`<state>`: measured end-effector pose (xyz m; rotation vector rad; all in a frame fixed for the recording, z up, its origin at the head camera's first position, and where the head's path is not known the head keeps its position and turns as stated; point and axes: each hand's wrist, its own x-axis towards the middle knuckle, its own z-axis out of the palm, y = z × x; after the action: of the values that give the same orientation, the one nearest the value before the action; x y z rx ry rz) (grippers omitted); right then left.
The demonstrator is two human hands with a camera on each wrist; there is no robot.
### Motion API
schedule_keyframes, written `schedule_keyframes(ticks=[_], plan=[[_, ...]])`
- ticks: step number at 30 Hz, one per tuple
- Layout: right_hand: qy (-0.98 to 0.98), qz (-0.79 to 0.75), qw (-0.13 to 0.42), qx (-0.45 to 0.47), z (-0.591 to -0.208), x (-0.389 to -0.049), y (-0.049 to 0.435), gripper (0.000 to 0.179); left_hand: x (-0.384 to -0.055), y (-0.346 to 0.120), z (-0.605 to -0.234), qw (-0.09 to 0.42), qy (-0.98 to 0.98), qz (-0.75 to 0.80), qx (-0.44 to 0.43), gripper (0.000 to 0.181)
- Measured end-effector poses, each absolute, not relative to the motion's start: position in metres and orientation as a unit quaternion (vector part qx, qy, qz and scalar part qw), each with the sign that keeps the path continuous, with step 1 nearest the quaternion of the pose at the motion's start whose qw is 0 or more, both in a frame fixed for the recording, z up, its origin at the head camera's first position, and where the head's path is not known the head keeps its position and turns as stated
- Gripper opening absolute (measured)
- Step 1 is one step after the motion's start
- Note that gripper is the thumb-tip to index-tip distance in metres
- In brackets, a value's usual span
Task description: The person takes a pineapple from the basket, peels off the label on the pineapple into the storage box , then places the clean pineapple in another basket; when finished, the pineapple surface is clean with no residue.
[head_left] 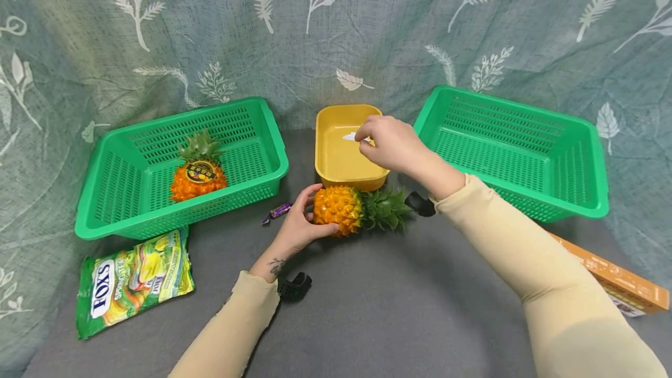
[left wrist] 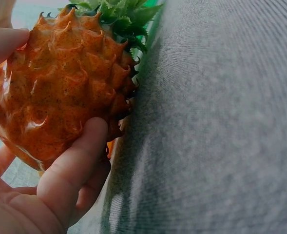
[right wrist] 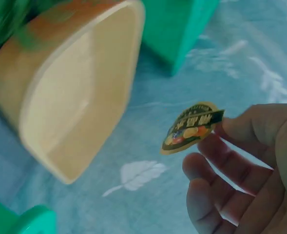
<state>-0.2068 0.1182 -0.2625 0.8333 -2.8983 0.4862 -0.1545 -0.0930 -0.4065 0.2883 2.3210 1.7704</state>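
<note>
My left hand (head_left: 299, 220) grips the base end of a small orange pineapple (head_left: 338, 209), which lies on its side with its green leaves pointing right. In the left wrist view, the thumb presses on the spiky skin of the pineapple (left wrist: 70, 83). Over the yellow tub (head_left: 341, 156), my right hand (head_left: 391, 142) pinches a small sticker (head_left: 350, 136) by its edge, its white side showing in the head view. Its black and gold oval face, printed with fruit, shows in the right wrist view on the sticker (right wrist: 194, 127). A second pineapple (head_left: 198, 177) with a similar label sits in the left green basket (head_left: 252, 188).
A purple-wrapped candy (head_left: 280, 210) lies left of the left hand. At the front left is a green FOX'S candy bag (head_left: 133, 282). The right green basket (head_left: 525, 127) stands at the back right, with an orange box (head_left: 619, 279) in front of it, partly behind my right sleeve.
</note>
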Motion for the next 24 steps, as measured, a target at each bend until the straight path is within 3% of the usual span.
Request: schedule_keyframes(ticks=[3, 12, 19, 24], plan=[[-0.955, 0.111, 0.037, 0.274, -0.267, -0.224, 0.119, 0.022, -0.154, -0.093, -0.407, 0.101, 0.790, 0.598, 0.095, 0.082], [-0.956, 0.036, -0.009, 0.291, -0.288, -0.252, 0.111, 0.044, -0.154, -0.093, -0.409, 0.101, 0.789, 0.598, 0.094, 0.083], [-0.961, 0.014, -0.034, 0.272, -0.292, -0.258, 0.107, 0.041, -0.154, -0.093, -0.408, 0.102, 0.787, 0.601, 0.095, 0.084], [-0.960, 0.007, -0.019, 0.279, -0.292, -0.261, 0.107, 0.042, -0.154, -0.094, -0.406, 0.101, 0.787, 0.600, 0.097, 0.084]])
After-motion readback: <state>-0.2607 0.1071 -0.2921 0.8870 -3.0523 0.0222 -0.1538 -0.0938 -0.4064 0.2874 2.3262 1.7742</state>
